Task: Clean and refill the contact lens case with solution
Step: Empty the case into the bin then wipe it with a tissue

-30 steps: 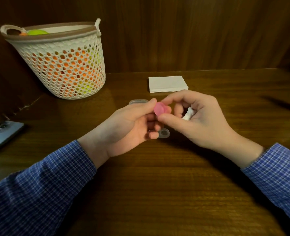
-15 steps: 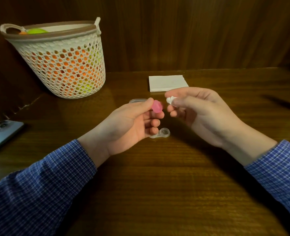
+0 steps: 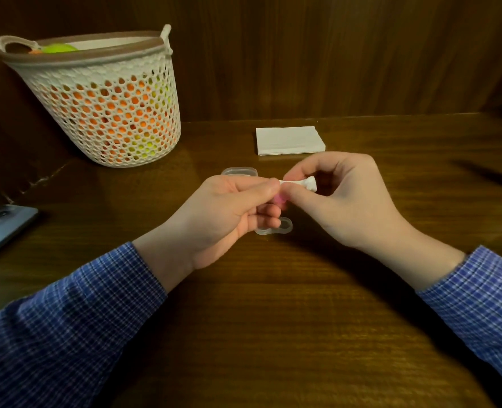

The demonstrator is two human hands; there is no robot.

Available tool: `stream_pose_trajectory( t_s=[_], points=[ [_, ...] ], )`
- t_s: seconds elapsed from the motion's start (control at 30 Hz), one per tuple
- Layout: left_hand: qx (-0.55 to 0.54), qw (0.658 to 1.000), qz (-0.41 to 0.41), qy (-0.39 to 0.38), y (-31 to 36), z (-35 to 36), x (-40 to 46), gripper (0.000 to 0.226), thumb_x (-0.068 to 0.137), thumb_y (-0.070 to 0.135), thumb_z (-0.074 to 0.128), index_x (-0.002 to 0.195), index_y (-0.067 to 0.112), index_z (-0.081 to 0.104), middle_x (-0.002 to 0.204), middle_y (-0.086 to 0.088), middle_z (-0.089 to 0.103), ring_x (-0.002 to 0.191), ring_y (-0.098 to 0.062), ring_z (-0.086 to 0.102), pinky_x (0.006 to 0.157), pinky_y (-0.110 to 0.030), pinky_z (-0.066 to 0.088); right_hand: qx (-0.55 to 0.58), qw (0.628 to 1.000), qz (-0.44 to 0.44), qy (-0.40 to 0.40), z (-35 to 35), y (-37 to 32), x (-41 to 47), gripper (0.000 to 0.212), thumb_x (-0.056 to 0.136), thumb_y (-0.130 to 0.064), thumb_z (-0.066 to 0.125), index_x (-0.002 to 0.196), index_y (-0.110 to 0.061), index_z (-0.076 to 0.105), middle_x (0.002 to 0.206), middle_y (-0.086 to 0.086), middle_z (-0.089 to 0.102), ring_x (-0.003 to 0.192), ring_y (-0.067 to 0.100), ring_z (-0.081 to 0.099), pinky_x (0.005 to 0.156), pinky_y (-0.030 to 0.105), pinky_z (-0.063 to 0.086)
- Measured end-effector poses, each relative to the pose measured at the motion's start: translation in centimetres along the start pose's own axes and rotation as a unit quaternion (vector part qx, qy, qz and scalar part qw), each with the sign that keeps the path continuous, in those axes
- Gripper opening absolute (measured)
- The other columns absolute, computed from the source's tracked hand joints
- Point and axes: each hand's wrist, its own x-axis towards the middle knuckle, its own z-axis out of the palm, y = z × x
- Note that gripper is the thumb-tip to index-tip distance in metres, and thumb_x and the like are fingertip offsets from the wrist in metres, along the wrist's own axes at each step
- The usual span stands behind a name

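Tissue twist in right hand now meets pink cap.

Small pink round screw cap: you're pinching it in your left hand, mostly hidden between the fingertips of both hands, only a sliver of pink shows. Twisted white tissue piece: you hold it in your right hand, lying roughly level, its narrow end right at the cap, the thicker end toward your right palm. Clear plastic contact lens case base: flat on the brown wooden table, just below your left fingers, one round well visible, uncapped; the other is hidden under your fingers.
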Motion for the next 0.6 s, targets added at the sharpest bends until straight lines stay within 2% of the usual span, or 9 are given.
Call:
stream_pose_trajectory(
  t_s=[0.1,0.17,0.23,0.3,0.33,0.4,0.47,0.53,0.6],
  points=[
    [0.133,0.985,0.107,0.038,-0.19,-0.09,-0.45,0.023,0.094,0.011,0.066,0.114,0.015,0.078,0.098,-0.002,0.079,0.087,-0.013,0.074,0.078,-0.027,0.061,0.043,0.996,0.084,-0.002,0.20,-0.31,-0.03,0.007,0.085,-0.020,0.082,0.080,-0.024,0.078,0.081,-0.006,0.076,0.081,0.013,0.070,0.072,0.026,0.059],
    [0.237,0.948,0.201,0.064,-0.42,-0.05,-0.73,0.029,0.092,0.006,0.071,0.119,0.011,0.075,0.102,-0.003,0.079,0.093,-0.016,0.077,0.080,-0.027,0.062,0.145,0.974,0.171,-0.036,0.26,-0.55,0.04,0.005,0.085,-0.015,0.081,0.080,-0.016,0.080,0.082,0.003,0.078,0.079,0.020,0.071,0.069,0.032,0.060],
    [0.321,0.900,0.286,0.069,-0.60,0.04,-0.90,0.032,0.089,0.003,0.075,0.120,0.006,0.074,0.104,-0.005,0.076,0.095,-0.018,0.075,0.082,-0.026,0.062,0.258,0.923,0.272,-0.086,0.14,-0.72,0.25,0.002,0.082,-0.011,0.081,0.083,-0.010,0.082,0.079,0.008,0.075,0.067,0.016,0.064,0.059,0.026,0.055],
    [0.386,0.853,0.345,0.064,-0.56,0.01,-0.98,0.033,0.088,0.004,0.077,0.120,0.005,0.073,0.105,-0.005,0.073,0.096,-0.018,0.072,0.082,-0.028,0.062,0.346,0.860,0.347,-0.142,-0.07,-0.75,0.45,0.023,0.073,-0.013,0.082,0.095,-0.004,0.081,0.081,0.007,0.070,0.060,0.008,0.057,0.055,0.020,0.052],
    [0.415,0.829,0.370,0.062,-0.49,-0.05,-0.95,0.032,0.088,0.006,0.077,0.120,0.004,0.073,0.105,-0.006,0.073,0.095,-0.017,0.071,0.080,-0.029,0.061,0.376,0.835,0.364,-0.168,-0.26,-0.66,0.56,0.033,0.070,-0.016,0.081,0.100,-0.002,0.080,0.083,0.006,0.069,0.060,0.005,0.054,0.055,0.018,0.051],
    [0.449,0.794,0.406,0.059,-0.31,-0.24,-0.91,0.031,0.089,0.008,0.076,0.119,0.004,0.074,0.106,-0.006,0.074,0.095,-0.015,0.070,0.078,-0.029,0.061,0.410,0.810,0.365,-0.204,-0.46,-0.48,0.66,0.034,0.072,-0.017,0.078,0.103,-0.003,0.080,0.083,0.003,0.070,0.061,0.004,0.052,0.056,0.016,0.051],
    [0.458,0.778,0.426,0.057,-0.18,-0.40,-0.85,0.031,0.089,0.008,0.077,0.119,0.004,0.074,0.108,-0.006,0.074,0.097,-0.013,0.070,0.078,-0.029,0.061,0.399,0.826,0.333,-0.216,-0.51,-0.27,0.61,0.026,0.077,-0.018,0.077,0.100,-0.007,0.081,0.079,0.001,0.068,0.063,0.005,0.051,0.058,0.018,0.048],
    [0.453,0.779,0.430,0.055,-0.26,-0.54,-0.73,0.031,0.089,0.007,0.077,0.120,0.003,0.073,0.111,-0.006,0.074,0.100,-0.014,0.071,0.081,-0.028,0.061,0.328,0.887,0.258,-0.199,-0.42,-0.02,0.51,0.012,0.088,-0.018,0.072,0.092,-0.014,0.083,0.075,0.001,0.067,0.066,0.009,0.054,0.059,0.021,0.046],
    [0.410,0.816,0.403,0.059,-0.45,-0.58,-0.61,0.036,0.089,0.006,0.077,0.123,0.002,0.071,0.115,-0.008,0.074,0.103,-0.017,0.073,0.084,-0.027,0.061,0.242,0.945,0.162,-0.150,-0.35,0.03,0.35,0.016,0.096,-0.019,0.068,0.085,-0.018,0.080,0.076,0.000,0.070,0.069,0.009,0.058,0.062,0.022,0.047]
  ],
)
